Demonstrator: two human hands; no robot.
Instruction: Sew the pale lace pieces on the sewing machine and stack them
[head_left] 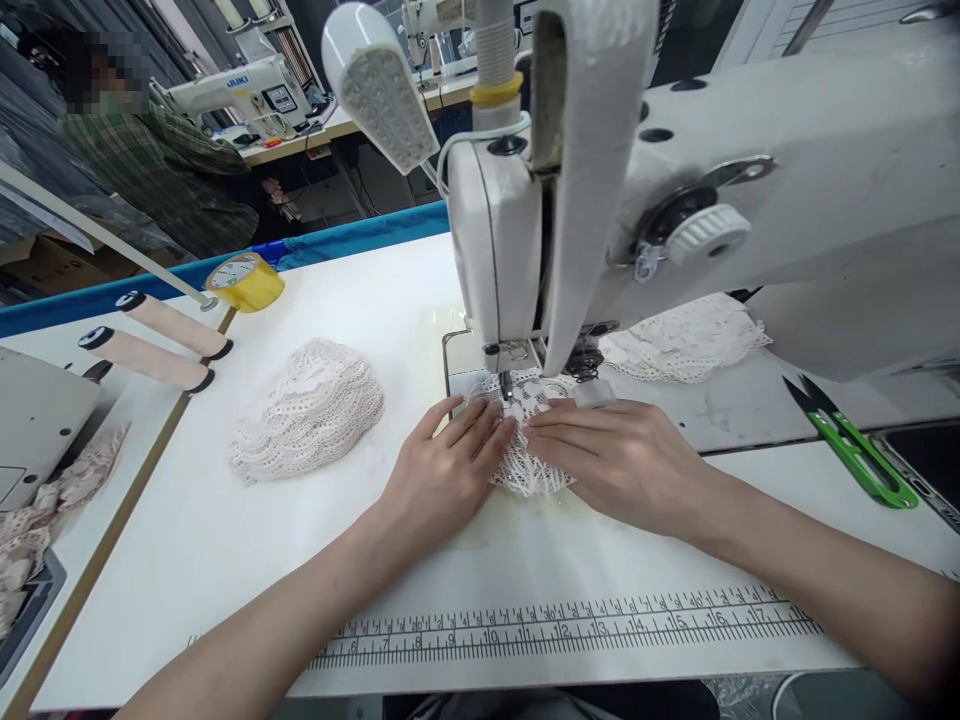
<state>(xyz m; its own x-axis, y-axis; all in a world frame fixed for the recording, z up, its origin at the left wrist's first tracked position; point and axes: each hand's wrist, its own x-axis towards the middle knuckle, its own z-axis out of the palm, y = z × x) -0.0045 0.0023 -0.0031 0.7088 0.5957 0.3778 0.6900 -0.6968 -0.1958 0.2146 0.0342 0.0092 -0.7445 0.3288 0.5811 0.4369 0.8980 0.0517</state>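
A white lace piece [531, 470] lies under the needle and presser foot [506, 386] of a white sewing machine [499, 240]. My left hand [450, 462] rests flat on its left side, fingers stretched toward the foot. From the right, my right hand [619, 455] lies on the lace with its fingers extended and close together. Both sets of fingertips are just in front of the presser foot, a small gap between them. The fingers press the lace down rather than wrap around it. Part of the lace is hidden under the hands and the machine head.
A lace pile [307, 410] sits at left, another lace stack [686, 338] behind the machine's needle area. Green thread snips [855, 440] lie at right. Thread cones [150, 358] and yellow tape [246, 283] stand at left. A ruler strip [562, 630] runs along the front edge. A person [150, 160] works beyond.
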